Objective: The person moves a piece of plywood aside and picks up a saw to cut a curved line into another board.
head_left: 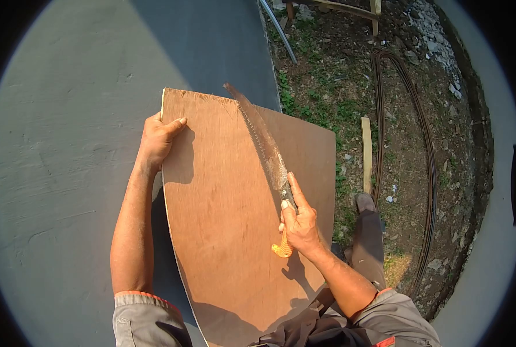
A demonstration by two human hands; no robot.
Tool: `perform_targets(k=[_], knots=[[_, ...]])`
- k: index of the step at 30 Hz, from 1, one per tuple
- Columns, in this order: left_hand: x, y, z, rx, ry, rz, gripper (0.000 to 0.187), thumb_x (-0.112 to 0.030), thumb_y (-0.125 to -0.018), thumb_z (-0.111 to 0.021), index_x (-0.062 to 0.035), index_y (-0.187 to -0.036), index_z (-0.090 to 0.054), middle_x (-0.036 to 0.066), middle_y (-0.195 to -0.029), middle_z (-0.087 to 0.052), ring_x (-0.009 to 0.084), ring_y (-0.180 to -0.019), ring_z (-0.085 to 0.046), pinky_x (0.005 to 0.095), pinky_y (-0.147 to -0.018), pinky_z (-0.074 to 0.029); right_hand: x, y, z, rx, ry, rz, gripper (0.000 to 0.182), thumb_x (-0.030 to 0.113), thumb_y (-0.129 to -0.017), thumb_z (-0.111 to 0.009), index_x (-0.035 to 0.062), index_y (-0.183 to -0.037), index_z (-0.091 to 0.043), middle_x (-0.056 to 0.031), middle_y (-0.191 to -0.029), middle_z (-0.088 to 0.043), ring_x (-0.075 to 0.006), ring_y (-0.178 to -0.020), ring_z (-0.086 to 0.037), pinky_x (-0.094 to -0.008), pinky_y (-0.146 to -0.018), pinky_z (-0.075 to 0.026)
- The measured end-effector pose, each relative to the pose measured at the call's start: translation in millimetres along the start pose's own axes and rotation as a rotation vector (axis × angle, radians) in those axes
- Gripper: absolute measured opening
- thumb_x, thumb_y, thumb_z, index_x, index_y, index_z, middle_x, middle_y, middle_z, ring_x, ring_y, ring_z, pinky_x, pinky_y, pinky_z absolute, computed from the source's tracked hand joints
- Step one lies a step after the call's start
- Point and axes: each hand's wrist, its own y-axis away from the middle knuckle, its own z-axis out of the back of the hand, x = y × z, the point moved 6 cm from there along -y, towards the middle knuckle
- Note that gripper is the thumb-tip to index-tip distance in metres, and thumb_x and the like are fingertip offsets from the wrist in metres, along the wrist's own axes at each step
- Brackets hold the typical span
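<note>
A reddish-brown plywood sheet (211, 191) stands tilted in front of my body. My left hand (162, 137) grips its left edge near the top corner, with the thumb lying on the face and the other fingers out of sight behind. In my right hand (302, 222) is a handsaw (265, 141), held by its yellow-orange handle. The rusty blade slants up and to the left over the sheet, and its tip sticks out just past the rough upper edge. The saw's teeth face left. Shadows of the hand and arms fall across the wood.
Smooth grey concrete (78, 150) spreads along the left. On the dirt and grass at right lie bent steel bars (428, 144) and a pale wood strip (366, 153), close to my shoe (365, 202). A wooden frame (350, 8) and a metal pipe (278, 30) are at the top.
</note>
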Motion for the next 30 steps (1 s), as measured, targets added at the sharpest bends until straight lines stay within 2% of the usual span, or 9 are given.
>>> perform_targets(k=[4,5,9,11,18,21,24,26,30], knots=[[-1,2,-2,0.013,0.034,-0.018,0.022,-0.014,-0.094,-0.067,0.0024,-0.110,-0.068,0.011,-0.094,-0.072,0.0165,-0.079,-0.069,0.0353,-0.071,-0.059,-6,8,-1,-0.013,0.055,0.027,0.066,0.005,-0.104,-0.048,0.0166,-0.166,-0.026,0.0029,-0.069,-0.050,-0.0050,-0.055,-0.052,-0.0260,-0.054,-0.052],[-3,2,-2,0.016,0.039,-0.036,0.022,-0.014,-0.094,-0.067,0.0025,-0.110,-0.068,0.011,-0.094,-0.072,0.0166,-0.079,-0.069,0.0354,-0.071,-0.059,-12,-5,-5,-0.054,0.132,0.173,0.066,0.005,-0.104,-0.048,0.0162,-0.166,-0.026,0.0025,-0.069,-0.051,-0.0056,-0.054,-0.052,-0.0267,-0.053,-0.052],[-8,6,-4,0.055,0.040,-0.058,0.023,-0.014,-0.094,-0.068,0.0031,-0.110,-0.067,0.011,-0.094,-0.072,0.0163,-0.078,-0.069,0.0354,-0.071,-0.059,12,-87,-29,-0.006,0.032,0.012,0.067,0.007,-0.103,-0.048,0.0159,-0.165,-0.027,0.0012,-0.069,-0.053,-0.0080,-0.050,-0.053,-0.0292,-0.049,-0.052],[-2,0,-3,0.031,0.055,-0.094,0.023,-0.014,-0.094,-0.068,0.0037,-0.109,-0.067,0.011,-0.094,-0.072,0.0157,-0.078,-0.069,0.0346,-0.070,-0.059,4,-110,-36,-0.023,0.201,0.177,0.067,0.009,-0.102,-0.049,0.0168,-0.165,-0.027,0.0002,-0.069,-0.055,-0.0086,-0.051,-0.054,-0.0300,-0.049,-0.052],[-13,7,-11,0.042,0.071,-0.083,0.021,-0.012,-0.095,-0.067,0.0045,-0.108,-0.066,0.011,-0.093,-0.072,0.0153,-0.077,-0.068,0.0339,-0.068,-0.058,8,13,9,-0.023,0.151,0.073,0.068,0.005,-0.101,-0.049,0.0142,-0.165,-0.026,-0.0015,-0.070,-0.056,-0.0091,-0.054,-0.055,-0.0290,-0.053,-0.051],[-16,1,-14,0.042,0.073,-0.117,0.021,-0.012,-0.095,-0.067,0.0048,-0.108,-0.066,0.011,-0.093,-0.071,0.0157,-0.077,-0.069,0.0340,-0.068,-0.058,8,-6,8,-0.053,0.203,0.115,0.068,0.005,-0.101,-0.050,0.0112,-0.164,-0.027,-0.0051,-0.070,-0.057,-0.0106,-0.056,-0.055,-0.0318,-0.054,-0.049],[-16,6,-18,0.091,0.090,-0.074,0.022,-0.012,-0.095,-0.066,0.0051,-0.109,-0.066,0.012,-0.094,-0.072,0.0161,-0.076,-0.069,0.0337,-0.068,-0.058,13,-69,-17,-0.002,0.076,0.041,0.068,0.005,-0.100,-0.050,0.0109,-0.164,-0.028,-0.0052,-0.071,-0.057,-0.0103,-0.056,-0.055,-0.0324,-0.054,-0.048],[-9,0,-11,0.062,0.060,-0.082,0.022,-0.011,-0.095,-0.066,0.0052,-0.109,-0.066,0.012,-0.094,-0.072,0.0160,-0.076,-0.069,0.0334,-0.067,-0.058,18,-111,-31,-0.008,0.177,0.233,0.068,0.005,-0.100,-0.051,0.0106,-0.164,-0.028,-0.0058,-0.073,-0.057,-0.0099,-0.055,-0.054,-0.0327,-0.053,-0.048],[-7,0,-9,0.051,0.056,-0.098,0.022,-0.011,-0.095,-0.066,0.0050,-0.110,-0.066,0.011,-0.095,-0.072,0.0158,-0.077,-0.069,0.0329,-0.068,-0.058,14,-15,-4,-0.028,0.120,0.053,0.068,0.005,-0.099,-0.051,0.0096,-0.164,-0.029,-0.0082,-0.075,-0.061,-0.0116,-0.060,-0.057,-0.0327,-0.059,-0.051]])
